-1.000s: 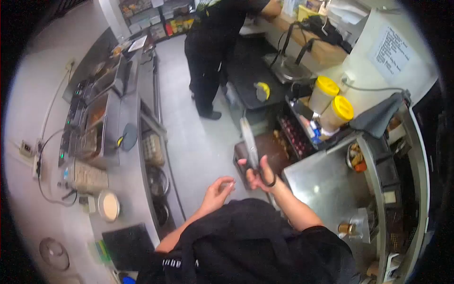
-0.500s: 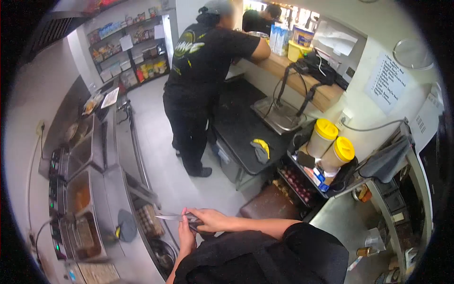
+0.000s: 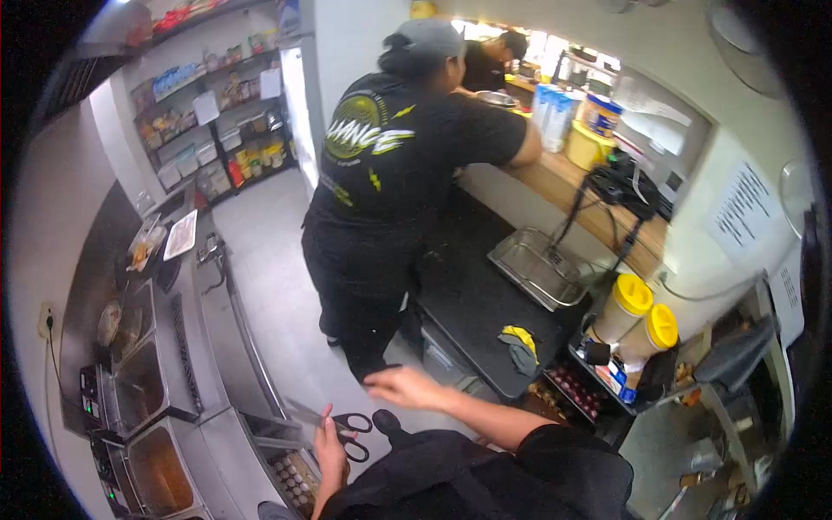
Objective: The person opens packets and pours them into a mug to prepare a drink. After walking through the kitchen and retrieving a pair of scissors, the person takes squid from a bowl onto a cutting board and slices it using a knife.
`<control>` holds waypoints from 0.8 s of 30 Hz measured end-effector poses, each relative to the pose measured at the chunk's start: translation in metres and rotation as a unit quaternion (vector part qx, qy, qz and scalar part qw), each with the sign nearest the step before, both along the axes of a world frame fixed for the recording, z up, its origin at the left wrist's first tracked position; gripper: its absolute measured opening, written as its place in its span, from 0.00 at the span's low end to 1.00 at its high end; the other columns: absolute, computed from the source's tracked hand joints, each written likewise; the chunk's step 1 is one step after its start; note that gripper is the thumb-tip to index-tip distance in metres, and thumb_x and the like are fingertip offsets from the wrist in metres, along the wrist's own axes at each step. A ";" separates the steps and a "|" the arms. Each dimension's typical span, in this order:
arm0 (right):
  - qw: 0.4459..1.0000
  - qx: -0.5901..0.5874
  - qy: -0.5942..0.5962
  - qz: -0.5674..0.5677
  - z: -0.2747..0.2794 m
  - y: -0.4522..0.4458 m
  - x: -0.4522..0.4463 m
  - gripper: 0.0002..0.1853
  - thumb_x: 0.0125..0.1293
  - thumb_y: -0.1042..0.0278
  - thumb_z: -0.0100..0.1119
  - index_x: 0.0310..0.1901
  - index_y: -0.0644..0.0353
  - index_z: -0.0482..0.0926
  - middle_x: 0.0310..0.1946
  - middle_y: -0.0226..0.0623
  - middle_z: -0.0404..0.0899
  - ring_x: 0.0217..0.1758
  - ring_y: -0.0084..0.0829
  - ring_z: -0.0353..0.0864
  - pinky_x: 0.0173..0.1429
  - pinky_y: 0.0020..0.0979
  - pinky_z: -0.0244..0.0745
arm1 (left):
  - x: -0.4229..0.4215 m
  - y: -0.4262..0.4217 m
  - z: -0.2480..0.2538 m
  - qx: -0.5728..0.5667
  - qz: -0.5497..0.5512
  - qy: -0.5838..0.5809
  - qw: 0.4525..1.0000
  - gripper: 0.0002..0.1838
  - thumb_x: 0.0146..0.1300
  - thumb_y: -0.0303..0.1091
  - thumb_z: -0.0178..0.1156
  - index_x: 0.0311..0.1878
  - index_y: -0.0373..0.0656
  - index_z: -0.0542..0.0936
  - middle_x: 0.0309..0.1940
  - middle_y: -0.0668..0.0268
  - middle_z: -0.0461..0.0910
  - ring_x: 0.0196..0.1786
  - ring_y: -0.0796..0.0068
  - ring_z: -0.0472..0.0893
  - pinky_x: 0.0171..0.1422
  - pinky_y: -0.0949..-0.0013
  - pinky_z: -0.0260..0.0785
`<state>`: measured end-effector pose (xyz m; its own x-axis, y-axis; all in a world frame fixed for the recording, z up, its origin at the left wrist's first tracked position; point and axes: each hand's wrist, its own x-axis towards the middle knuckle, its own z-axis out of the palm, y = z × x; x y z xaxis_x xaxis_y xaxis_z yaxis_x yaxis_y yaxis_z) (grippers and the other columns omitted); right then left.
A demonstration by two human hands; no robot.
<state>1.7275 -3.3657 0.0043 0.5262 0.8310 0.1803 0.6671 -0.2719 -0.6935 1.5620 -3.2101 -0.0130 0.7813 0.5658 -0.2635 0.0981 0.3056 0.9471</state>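
A pair of scissors [image 3: 343, 426] with black loop handles rests in my left hand [image 3: 330, 455], its blade pointing left past my fingers. The fingers are closed around the part near the pivot, and both loops stick out to the right. My right hand [image 3: 406, 387] is off the scissors, a little above and to the right of them. Nothing shows in it, and its fingers reach left, loosely apart. Below the left hand is a tray of eggs [image 3: 295, 478] on a lower shelf of the steel counter.
A co-worker in a black shirt [image 3: 373, 173] leans on the wooden ledge ahead. A black table [image 3: 464, 286] holds a grey and yellow cloth [image 3: 520, 351] and a wire-edged metal tray [image 3: 537, 269]. Fryer vats [image 3: 160, 468] line the left. Yellow-lidded containers [image 3: 628, 303] stand right.
My right hand has let go of the scissors and moved up and away. The left hand keeps them, with the handles now exposed. The camera view has shifted.
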 end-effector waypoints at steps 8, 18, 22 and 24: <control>0.996 0.040 0.075 -0.001 0.019 0.125 0.150 0.15 0.64 0.62 0.59 0.46 0.65 0.81 0.43 0.50 0.82 0.46 0.46 0.82 0.49 0.37 0.77 | 0.112 0.100 0.018 0.029 0.024 0.022 0.999 0.14 0.68 0.35 0.56 0.54 0.40 0.78 0.34 0.70 0.76 0.36 0.82 0.74 0.38 0.74 0.73; 0.949 0.071 0.131 0.279 0.038 0.320 0.180 0.17 0.59 0.71 0.66 0.51 0.61 0.79 0.26 0.36 0.77 0.26 0.20 0.76 0.31 0.25 0.72 | 0.189 0.219 0.020 0.110 0.223 0.022 0.968 0.11 0.68 0.34 0.57 0.48 0.39 0.79 0.30 0.69 0.79 0.30 0.83 0.75 0.31 0.77 0.69; 0.940 0.093 0.054 0.323 0.027 0.398 0.189 0.27 0.57 0.67 0.67 0.60 0.51 0.72 0.33 0.40 0.74 0.35 0.37 0.77 0.41 0.34 0.74 | 0.203 0.291 0.000 0.117 0.295 0.051 0.947 0.11 0.69 0.35 0.54 0.49 0.40 0.80 0.35 0.66 0.80 0.38 0.78 0.76 0.43 0.73 0.68; 0.936 0.053 0.007 0.347 0.013 0.439 0.201 0.34 0.56 0.65 0.68 0.65 0.50 0.66 0.38 0.45 0.76 0.40 0.45 0.78 0.45 0.39 0.75 | 0.214 0.330 -0.009 0.134 0.322 0.050 0.936 0.12 0.69 0.35 0.54 0.50 0.40 0.80 0.37 0.64 0.79 0.39 0.77 0.76 0.44 0.71 0.68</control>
<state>1.9287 -2.9262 0.0175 -0.1317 0.9517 0.2774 0.6479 0.2944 -0.7025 1.7760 -2.8798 -0.0217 0.2349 0.9671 -0.0979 0.0671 0.0844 0.9942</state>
